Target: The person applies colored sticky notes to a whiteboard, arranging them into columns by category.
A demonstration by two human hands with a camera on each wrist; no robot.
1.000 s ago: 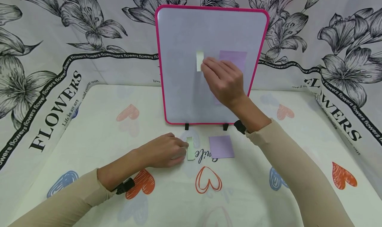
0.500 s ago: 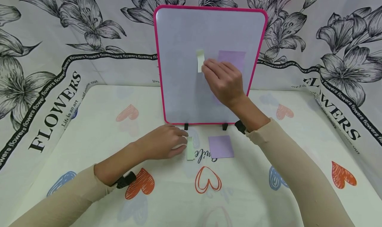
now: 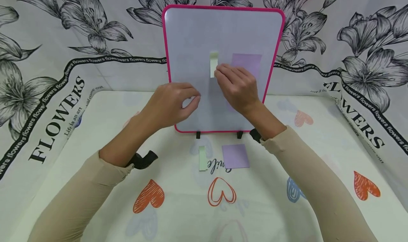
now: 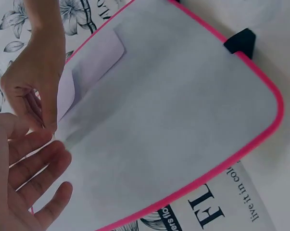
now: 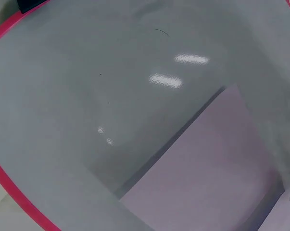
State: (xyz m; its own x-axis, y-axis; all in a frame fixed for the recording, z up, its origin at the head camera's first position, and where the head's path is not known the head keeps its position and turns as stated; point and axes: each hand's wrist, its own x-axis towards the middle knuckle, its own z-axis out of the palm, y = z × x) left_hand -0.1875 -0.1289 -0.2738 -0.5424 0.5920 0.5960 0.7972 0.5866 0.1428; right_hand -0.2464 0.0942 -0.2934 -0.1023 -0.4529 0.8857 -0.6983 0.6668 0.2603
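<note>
A pale green paper strip [image 3: 213,65] stands upright against the whiteboard [image 3: 191,33]. My right hand [image 3: 237,88] pinches its lower right edge between thumb and fingertips. Beside it on the board is a purple sticky note [image 3: 248,61], partly covered by that hand; the right wrist view shows the purple note [image 5: 207,168] close up. My left hand [image 3: 173,104] is raised in front of the board's lower left part, fingers loosely bent around nothing. In the left wrist view, the left hand's fingers [image 4: 44,168] are spread close to the right hand [image 4: 36,82].
On the table before the board lie a green paper strip [image 3: 202,158] and a purple square note [image 3: 236,156]. Black feet [image 3: 198,135] support the pink-framed board. A flower-printed cloth [image 3: 108,29] rises behind it, and hearts are printed on the tabletop [image 3: 178,213].
My left hand has left the green strip on the table and risen to the board's lower left. The right hand stays at the board, its strip shifted slightly downward.
</note>
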